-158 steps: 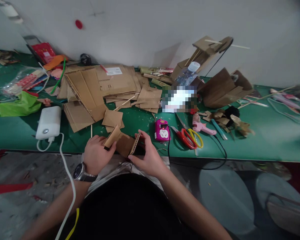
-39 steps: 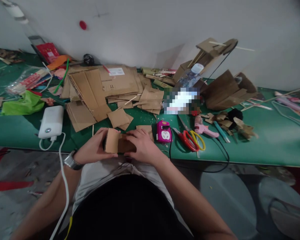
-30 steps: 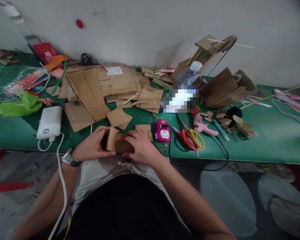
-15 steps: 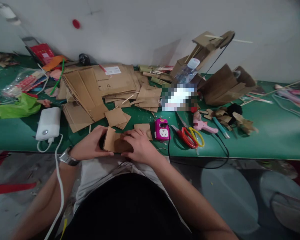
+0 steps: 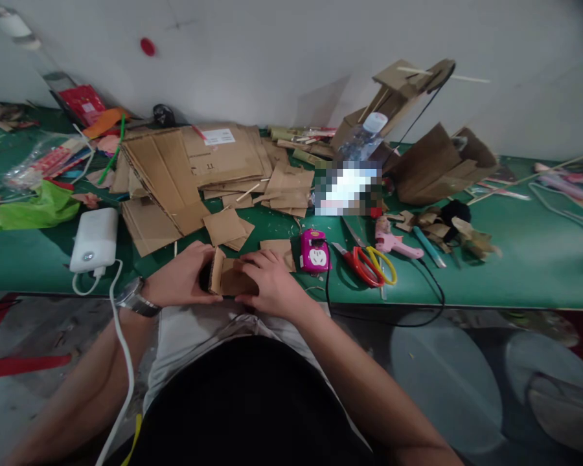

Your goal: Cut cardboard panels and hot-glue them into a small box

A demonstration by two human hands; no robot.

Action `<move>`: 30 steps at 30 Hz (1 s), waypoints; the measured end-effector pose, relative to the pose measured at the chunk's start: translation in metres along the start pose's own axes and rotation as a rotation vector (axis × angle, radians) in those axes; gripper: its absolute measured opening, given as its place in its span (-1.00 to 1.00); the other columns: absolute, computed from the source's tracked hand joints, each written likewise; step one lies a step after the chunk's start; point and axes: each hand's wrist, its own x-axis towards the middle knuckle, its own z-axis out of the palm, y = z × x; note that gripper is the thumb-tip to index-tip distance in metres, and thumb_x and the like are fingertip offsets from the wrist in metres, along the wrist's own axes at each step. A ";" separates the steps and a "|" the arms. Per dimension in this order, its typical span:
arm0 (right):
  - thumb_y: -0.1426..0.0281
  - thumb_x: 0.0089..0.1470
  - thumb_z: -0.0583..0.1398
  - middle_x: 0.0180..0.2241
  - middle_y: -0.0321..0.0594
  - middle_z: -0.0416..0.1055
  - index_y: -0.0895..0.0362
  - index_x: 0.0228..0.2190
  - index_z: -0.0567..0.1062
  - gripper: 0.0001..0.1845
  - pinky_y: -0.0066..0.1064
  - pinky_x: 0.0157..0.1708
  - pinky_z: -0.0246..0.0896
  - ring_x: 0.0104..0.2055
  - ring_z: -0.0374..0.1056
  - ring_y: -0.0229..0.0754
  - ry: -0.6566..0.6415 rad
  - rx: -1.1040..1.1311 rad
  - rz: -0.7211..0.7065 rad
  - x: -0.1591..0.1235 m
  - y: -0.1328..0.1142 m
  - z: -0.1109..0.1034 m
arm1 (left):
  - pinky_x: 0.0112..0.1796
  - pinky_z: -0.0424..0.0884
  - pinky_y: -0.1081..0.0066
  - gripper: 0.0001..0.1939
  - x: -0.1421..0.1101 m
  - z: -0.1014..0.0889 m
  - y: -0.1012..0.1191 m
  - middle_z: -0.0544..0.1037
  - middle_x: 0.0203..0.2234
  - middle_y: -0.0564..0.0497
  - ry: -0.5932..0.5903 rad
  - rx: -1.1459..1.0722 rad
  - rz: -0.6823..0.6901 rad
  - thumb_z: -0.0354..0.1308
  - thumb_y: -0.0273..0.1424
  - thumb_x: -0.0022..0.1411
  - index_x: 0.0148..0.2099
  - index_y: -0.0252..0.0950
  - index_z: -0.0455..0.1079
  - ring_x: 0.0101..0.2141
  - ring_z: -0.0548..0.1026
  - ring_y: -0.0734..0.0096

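Observation:
A small folded piece of corrugated cardboard [image 5: 233,279] is between my hands at the table's near edge, just above my lap. My left hand [image 5: 188,275], with a watch on its wrist, grips the upright flap at the piece's left end. Over the right end curls my right hand [image 5: 271,281], thumb below and fingers on top, hiding that end. Flat on the table just behind my right hand lies a cardboard square [image 5: 278,252]. More cut cardboard squares [image 5: 226,228] lie farther back, and a magenta socket adapter [image 5: 315,251] is to the right.
Red-and-yellow-handled scissors [image 5: 369,266], a pink glue gun [image 5: 393,243] and a blue cutter [image 5: 429,247] lie to the right. A white power bank [image 5: 94,239] with a cable sits left. Cardboard sheets [image 5: 165,175], a plastic bottle [image 5: 364,139] and a brown paper bag [image 5: 437,165] stand behind.
Earlier my hands held the piece's two raised ends apart; now my right hand covers its right end. A cardboard square has appeared beside the adapter. Lately the left flap has tilted back and forth.

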 end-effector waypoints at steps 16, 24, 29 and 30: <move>0.20 0.08 0.56 0.19 0.11 0.53 0.19 0.11 0.60 -0.37 0.09 0.30 0.20 0.26 0.36 0.22 0.007 0.009 -0.001 0.000 -0.001 0.000 | -0.02 0.43 0.16 -0.33 -0.003 0.000 0.000 0.56 -0.07 -0.11 0.042 -0.040 -0.018 0.45 0.05 0.22 0.12 -0.33 0.41 -0.06 0.47 0.05; 0.22 0.08 0.55 0.20 0.10 0.54 0.17 0.11 0.60 -0.39 0.07 0.29 0.21 0.26 0.36 0.21 0.013 0.021 0.003 -0.001 -0.001 -0.001 | 0.08 0.43 0.09 -0.28 -0.003 0.001 0.002 0.56 0.03 -0.16 0.048 -0.108 -0.044 0.45 0.02 0.21 0.22 -0.33 0.38 0.04 0.47 -0.03; 0.20 0.08 0.56 0.20 0.10 0.54 0.17 0.12 0.60 -0.36 0.09 0.29 0.21 0.27 0.36 0.22 0.009 0.004 -0.002 -0.001 0.001 0.001 | 0.01 0.42 0.13 -0.35 0.000 0.001 0.002 0.57 -0.04 -0.14 0.030 -0.031 -0.026 0.41 0.04 0.25 0.15 -0.33 0.41 -0.02 0.48 -0.01; 0.20 0.08 0.55 0.20 0.10 0.53 0.16 0.12 0.60 -0.36 0.09 0.29 0.21 0.27 0.36 0.22 0.008 0.003 0.000 0.000 0.001 0.002 | 0.00 0.42 0.13 -0.35 0.000 0.002 0.002 0.57 -0.04 -0.15 0.032 -0.029 -0.029 0.40 0.04 0.25 0.14 -0.33 0.41 -0.02 0.48 -0.01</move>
